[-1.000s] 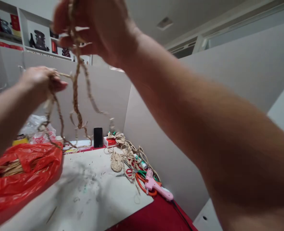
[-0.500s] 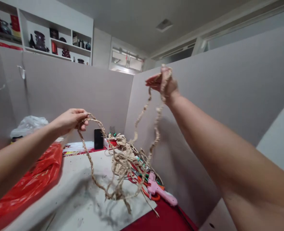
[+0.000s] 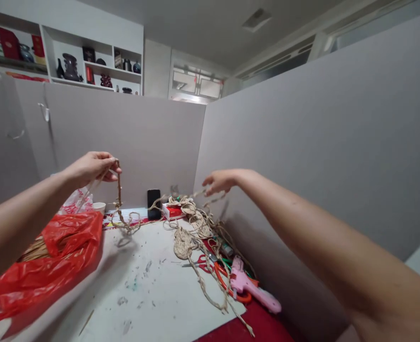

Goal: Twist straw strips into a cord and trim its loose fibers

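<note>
My left hand (image 3: 92, 167) is raised above the table's left side, pinching a braided straw rope (image 3: 119, 209) that hangs straight down from its fingers and curls just above the white work board (image 3: 145, 294). My right hand (image 3: 219, 182) reaches out low toward the back right, fingers loosely spread, right beside a loose strand above the tangled rope pile (image 3: 191, 228). Whether that strand is still between its fingers is unclear. A small coiled rope disc (image 3: 182, 242) lies on the board under the pile.
A red plastic bag (image 3: 49, 266) with straw inside sits at the left. A pink glue gun (image 3: 252, 292), orange scissors (image 3: 227, 285), a black phone (image 3: 154, 204) and a red box (image 3: 172, 211) lie at the back right. Grey partition walls enclose the table.
My right hand dropped from high up down to the rope pile, and the long rope fell onto the table. My left hand kept its end and lifted slightly.
</note>
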Tool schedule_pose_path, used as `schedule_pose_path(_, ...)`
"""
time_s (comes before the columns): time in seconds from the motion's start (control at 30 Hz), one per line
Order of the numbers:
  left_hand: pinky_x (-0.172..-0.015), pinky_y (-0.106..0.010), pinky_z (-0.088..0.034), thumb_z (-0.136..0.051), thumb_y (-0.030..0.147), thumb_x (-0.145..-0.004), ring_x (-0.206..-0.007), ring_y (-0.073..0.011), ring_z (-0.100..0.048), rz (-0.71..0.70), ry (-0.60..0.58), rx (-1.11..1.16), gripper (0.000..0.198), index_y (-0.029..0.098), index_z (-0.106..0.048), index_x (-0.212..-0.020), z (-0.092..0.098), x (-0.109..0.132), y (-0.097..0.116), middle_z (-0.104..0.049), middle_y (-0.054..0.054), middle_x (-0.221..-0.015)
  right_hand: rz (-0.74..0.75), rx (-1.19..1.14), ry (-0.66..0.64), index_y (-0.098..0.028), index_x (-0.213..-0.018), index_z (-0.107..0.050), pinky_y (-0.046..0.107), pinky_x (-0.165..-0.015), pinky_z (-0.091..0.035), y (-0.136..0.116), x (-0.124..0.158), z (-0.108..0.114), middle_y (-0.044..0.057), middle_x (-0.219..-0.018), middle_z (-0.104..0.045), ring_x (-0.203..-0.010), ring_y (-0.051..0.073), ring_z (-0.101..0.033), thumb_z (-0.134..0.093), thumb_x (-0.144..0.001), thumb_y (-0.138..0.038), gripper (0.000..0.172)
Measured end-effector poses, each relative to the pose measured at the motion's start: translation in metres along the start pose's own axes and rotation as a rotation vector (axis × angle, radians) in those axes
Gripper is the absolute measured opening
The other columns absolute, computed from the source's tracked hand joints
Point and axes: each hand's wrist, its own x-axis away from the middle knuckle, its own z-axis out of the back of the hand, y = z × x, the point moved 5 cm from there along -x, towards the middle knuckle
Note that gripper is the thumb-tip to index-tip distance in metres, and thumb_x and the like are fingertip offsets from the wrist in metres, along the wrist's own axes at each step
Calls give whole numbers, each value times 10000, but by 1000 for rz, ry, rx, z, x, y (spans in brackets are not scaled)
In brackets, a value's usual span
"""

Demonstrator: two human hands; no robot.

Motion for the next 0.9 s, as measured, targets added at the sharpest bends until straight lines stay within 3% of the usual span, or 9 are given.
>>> schedule_pose_path(0.13, -565, -240, -532, -580, 187, -798, -461, -85, -589, -92, 10, 28, 132, 141, -584, -675, -6, 6, 21, -699, -70, -781, 116, -36, -160, -180, -702, -720, 367, -756, -487, -11, 17, -67, 59, -728, -705, -745, 240, -654, -792, -497, -127, 223)
schedule_pose_path(0.23, -488, -215, -506, -610, 189, -789, -426, -81, -567, -144, -70, 77, 127, 123, -603, -681, -19, 14, 39, -696, -95, -767, 252, -155, -188, -195, -1043, -689, 337, -795, -488, -35, 29, -96, 96, -1035, -692, -883, 231, -646, -732, -648, -234, 399)
schedule_pose_path(0.3, -457, -207, -490, -638, 184, -779, -423, -82, -561, -145, -166, 114, 97, 114, -623, -713, -33, 23, 49, -694, -111, -771, 335, -255, -179, -225, -1336, -479, 309, -831, -483, -56, 35, -113, 108, -1282, -566, -1006, 211, -611, -706, -705, -312, 676)
schedule_pose_path(0.4, -448, -195, -480, -647, 173, -783, -443, -85, -573, -120, -269, 189, 74, 108, -636, -748, -54, 36, 59, -689, -110, -771, 436, -405, -169, -293, -1465, -206, 279, -923, -435, -85, 41, -145, 68, -1417, -433, -1205, 189, -480, -740, -679, -380, 954)
schedule_pose_path(0.47, -451, -196, -483, -629, 170, -800, -442, -79, -569, -130, -290, 225, 85, 104, -631, -747, -62, 43, 66, -687, -106, -778, 462, -605, -224, -279, -1416, -320, 282, -870, -465, -96, 44, -172, 62, -1324, -527, -1161, 197, -516, -729, -699, -343, 828)
schedule_pose_path(0.53, -459, -210, -494, -591, 162, -823, -426, -71, -557, -173, -269, 248, 113, 101, -618, -733, -61, 48, 73, -688, -102, -787, 439, -614, -290, -208, -1183, -579, 283, -760, -503, -96, 46, -199, 49, -1052, -674, -951, 192, -624, -654, -774, -338, 435)
schedule_pose_path(0.6, -462, -221, -503, -558, 150, -836, -407, -64, -545, -207, -217, 257, 132, 101, -600, -721, -51, 49, 75, -690, -97, -784, 400, -600, -328, -166, -916, -665, 276, -728, -507, -85, 47, -215, 28, -899, -693, -860, 179, -640, -618, -812, -310, 183)
schedule_pose_path(0.73, -443, -212, -495, -601, 151, -793, -399, -65, -537, -152, -117, 264, 101, 108, -569, -707, -19, 46, 51, -694, -82, -758, 230, -529, -285, -134, -972, -621, 307, -678, -531, -41, 36, -205, 32, -873, -662, -757, 150, -637, -545, -898, -287, 186)
schedule_pose_path(0.9, -419, -176, -443, -645, 168, -753, -399, -51, -509, -45, -25, 367, 103, 120, -561, -715, 5, 42, -31, -690, -61, -765, 38, -382, 85, -222, -1111, -591, 359, -814, -508, 16, 9, -112, 69, -1173, -579, -945, 180, -590, -494, -931, -327, 230)
